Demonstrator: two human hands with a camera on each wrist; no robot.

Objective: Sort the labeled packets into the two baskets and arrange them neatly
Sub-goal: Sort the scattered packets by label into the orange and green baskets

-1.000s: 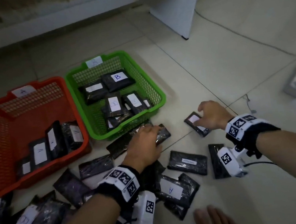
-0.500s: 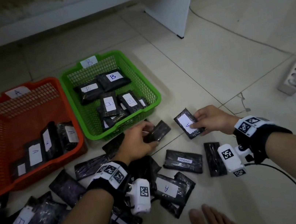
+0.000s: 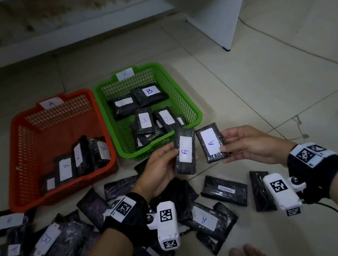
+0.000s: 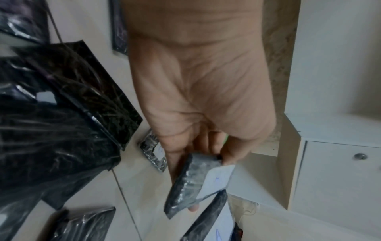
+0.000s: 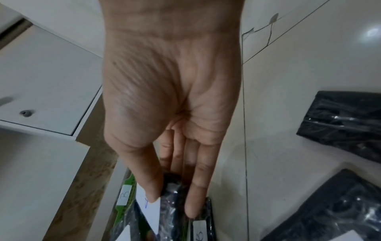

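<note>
Two black plastic-wrapped packets up in the air, each with a white paper label marked A, held side by side just above the near rim of the green mesh basket (image 3: 196, 110). The left hand (image 3: 159, 171) pinches the left A packet (image 3: 184, 150) along its long edge, thumb on the label side; the right hand (image 3: 251, 144) pinches the right A packet (image 3: 210, 142) by its near corner. These look light and flat, fairly stiff inside but skinned in glossy crinkled wrap, so likely slippery: a grip across the short width, thumb on the paper label, should hold best. Both belong, I'd say, in the orange mesh basket (image 3: 25, 171) tagged A at far left. Counting now: two baskets; four packets standing on edge in the orange one; about six in the green one, the overlap makes that uncertain. On the floor near the person, a scattered heap of well over a dozen, including one loose packet labelled PENDING (image 3: 224, 189)
</note>
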